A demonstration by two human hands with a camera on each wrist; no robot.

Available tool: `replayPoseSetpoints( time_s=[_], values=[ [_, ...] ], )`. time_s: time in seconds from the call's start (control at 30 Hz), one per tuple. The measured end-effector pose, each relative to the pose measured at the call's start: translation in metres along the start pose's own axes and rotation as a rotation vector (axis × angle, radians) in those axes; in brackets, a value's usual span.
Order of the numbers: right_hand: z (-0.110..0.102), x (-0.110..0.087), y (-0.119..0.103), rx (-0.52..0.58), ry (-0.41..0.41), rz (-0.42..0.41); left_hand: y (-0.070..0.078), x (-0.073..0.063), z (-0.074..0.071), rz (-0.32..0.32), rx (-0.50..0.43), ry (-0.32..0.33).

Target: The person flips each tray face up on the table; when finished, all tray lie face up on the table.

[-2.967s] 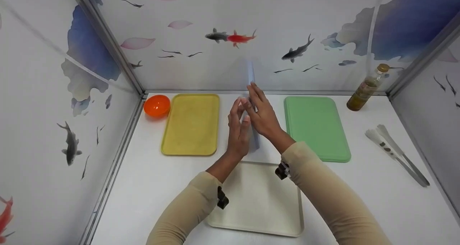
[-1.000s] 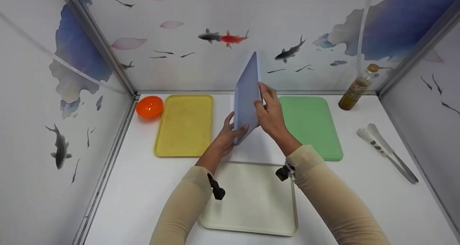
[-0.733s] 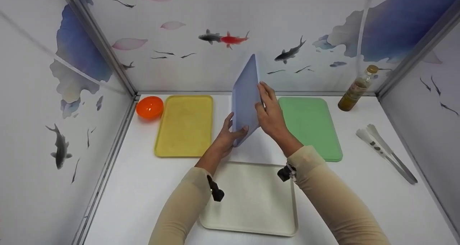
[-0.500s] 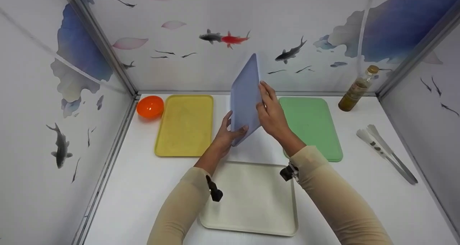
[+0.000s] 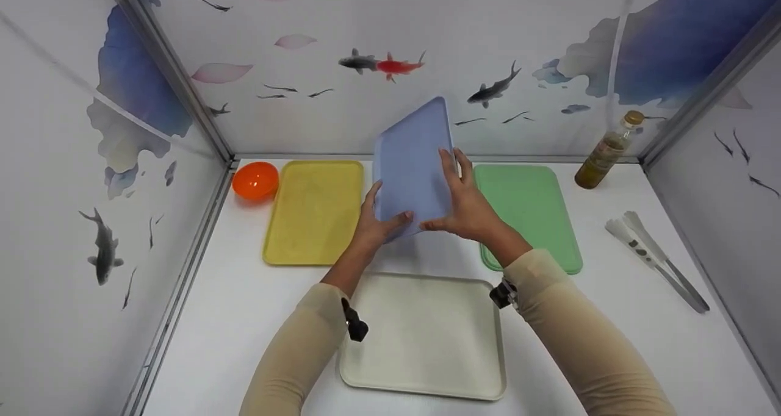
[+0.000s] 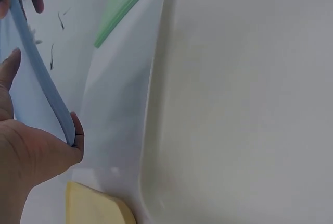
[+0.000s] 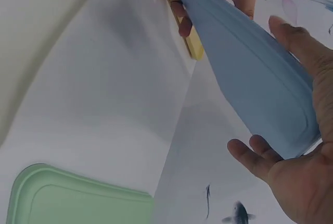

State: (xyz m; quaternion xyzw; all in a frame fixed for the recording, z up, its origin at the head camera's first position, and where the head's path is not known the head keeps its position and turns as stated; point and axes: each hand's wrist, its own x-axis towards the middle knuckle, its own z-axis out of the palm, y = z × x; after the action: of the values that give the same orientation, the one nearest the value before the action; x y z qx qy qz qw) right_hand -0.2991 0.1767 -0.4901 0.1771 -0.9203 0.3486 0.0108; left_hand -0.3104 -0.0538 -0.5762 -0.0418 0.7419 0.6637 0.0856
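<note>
A light blue tray [image 5: 412, 169] is held up off the table in the head view, tilted with its inner face toward me. My left hand [image 5: 373, 224] grips its lower left corner, the thumb lying over the face and the fingers behind. At the lower right edge my right hand [image 5: 468, 207] holds it between spread thumb and fingers. In the right wrist view the tray's underside [image 7: 250, 73] shows, with the right hand [image 7: 302, 177] around its near end. The left wrist view shows the left hand [image 6: 39, 151] wrapped round the tray's rim [image 6: 47, 86].
A cream tray [image 5: 424, 337] lies in front. The yellow tray [image 5: 317, 211] is at left beside an orange bowl [image 5: 255, 182]. At right lie a green tray [image 5: 528, 215] and tongs [image 5: 659, 260], with an oil bottle [image 5: 604, 157] behind. Printed walls [image 5: 390, 117] enclose the table.
Three seconds ago the blue tray stood nearly edge-on between both hands. It has since turned and tilted so its face shows. The right thumb has moved down toward its lower edge.
</note>
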Motion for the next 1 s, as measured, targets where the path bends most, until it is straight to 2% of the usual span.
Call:
replayPoseSetpoints(
  time_s=[0.27, 0.4, 0.53, 0.67, 0.83, 1.0],
  values=[
    [0.019, -0.010, 0.029, 0.000, -0.029, 0.141, 0.004, -0.009, -0.006, 0.074, 0.027, 0.000],
    [0.031, -0.015, 0.043, 0.038, -0.039, 0.182, 0.005, -0.013, -0.005, 0.120, 0.109, -0.002],
    [0.041, -0.018, 0.051, 0.056, -0.039, 0.202, 0.005, -0.012, -0.006, 0.136, 0.237, 0.021],
    [0.048, -0.020, 0.056, 0.048, -0.041, 0.217, 0.000, -0.009, -0.007, 0.102, 0.369, 0.069],
    [0.059, -0.024, 0.065, 0.021, -0.090, 0.253, -0.011, -0.006, -0.011, 0.047, 0.509, 0.086],
    [0.066, -0.027, 0.071, 0.016, -0.123, 0.268, -0.019, -0.005, -0.016, 0.009, 0.559, 0.071]
  ],
)
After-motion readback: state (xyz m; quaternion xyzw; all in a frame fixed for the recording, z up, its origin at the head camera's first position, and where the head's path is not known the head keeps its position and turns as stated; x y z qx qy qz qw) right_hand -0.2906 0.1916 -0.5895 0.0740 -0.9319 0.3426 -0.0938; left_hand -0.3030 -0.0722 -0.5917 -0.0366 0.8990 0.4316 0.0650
